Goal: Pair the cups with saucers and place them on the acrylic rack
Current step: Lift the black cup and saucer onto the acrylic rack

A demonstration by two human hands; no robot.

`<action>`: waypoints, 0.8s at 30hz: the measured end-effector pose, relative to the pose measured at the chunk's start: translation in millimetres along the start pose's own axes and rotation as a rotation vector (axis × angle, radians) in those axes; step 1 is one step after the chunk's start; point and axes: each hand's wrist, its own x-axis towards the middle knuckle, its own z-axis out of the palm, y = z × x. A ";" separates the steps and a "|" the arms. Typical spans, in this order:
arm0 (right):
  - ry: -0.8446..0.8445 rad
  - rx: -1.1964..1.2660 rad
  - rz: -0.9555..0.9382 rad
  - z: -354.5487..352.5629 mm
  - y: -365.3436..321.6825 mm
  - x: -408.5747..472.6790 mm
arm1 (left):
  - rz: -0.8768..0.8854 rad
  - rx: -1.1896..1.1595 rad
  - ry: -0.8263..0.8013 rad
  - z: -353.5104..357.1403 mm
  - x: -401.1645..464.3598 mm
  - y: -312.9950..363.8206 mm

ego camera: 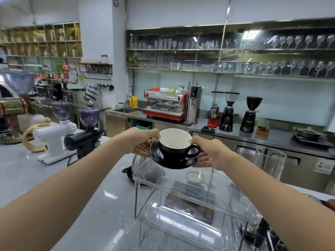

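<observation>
A black cup (174,148) with a white inside sits upright on a black saucer (161,159), its handle pointing right. Both of my hands hold the pair in the air above the far edge of the clear acrylic rack (190,189). My left hand (143,142) grips the saucer's left rim, thumb at the cup's lip. My right hand (208,153) grips the saucer's right rim beside the handle. The rack's top shelf shows nothing standing on it.
The rack stands on a grey marble counter (54,187). A steel kettle (137,165) sits behind the rack, a tall clear glass cylinder (270,165) to its right. White and black grinders (59,136) line the left. A red espresso machine (165,105) is on the back counter.
</observation>
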 end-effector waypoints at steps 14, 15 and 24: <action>-0.011 -0.052 0.134 0.2 22.1 32.2 | -0.115 0.184 -0.058 19.9 21.0 3.6; -0.015 -0.056 0.137 0.6 23.0 34.3 | -0.124 0.189 -0.059 20.9 22.2 3.4; -0.019 -0.040 0.176 -1.3 32.4 49.2 | -0.151 0.253 -0.069 30.2 32.1 2.9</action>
